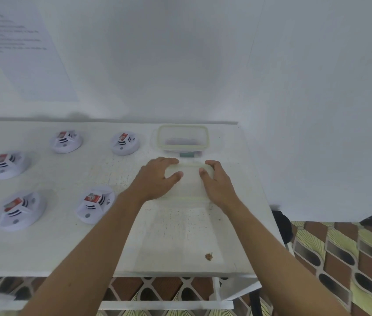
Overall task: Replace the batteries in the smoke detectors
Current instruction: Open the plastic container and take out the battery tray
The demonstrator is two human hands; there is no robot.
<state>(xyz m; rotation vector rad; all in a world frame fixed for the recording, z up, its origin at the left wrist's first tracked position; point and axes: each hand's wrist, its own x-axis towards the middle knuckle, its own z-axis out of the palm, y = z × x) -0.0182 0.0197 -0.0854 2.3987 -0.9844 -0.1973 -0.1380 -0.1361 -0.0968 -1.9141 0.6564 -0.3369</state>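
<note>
Several white round smoke detectors lie on the white table (pixel 55 242), among them one at the back (pixel 124 143), one near the middle (pixel 95 204) and one at the front left (pixel 20 210). Each shows a red battery on top, such as the red battery (pixel 92 198) of the middle one. My left hand (pixel 157 176) and my right hand (pixel 217 181) grip the two ends of a clear plastic lid (pixel 189 185) with a pale green rim, flat on the table. Fingers curl over its far edge and both thumbs lie on top.
An open clear container (pixel 205 133) with a pale green rim stands just behind the lid, near the wall. A small teal object (pixel 187 154) shows at its front. A printed sheet (pixel 20 46) hangs on the wall at left. The table's right edge borders a patterned floor (pixel 340 258).
</note>
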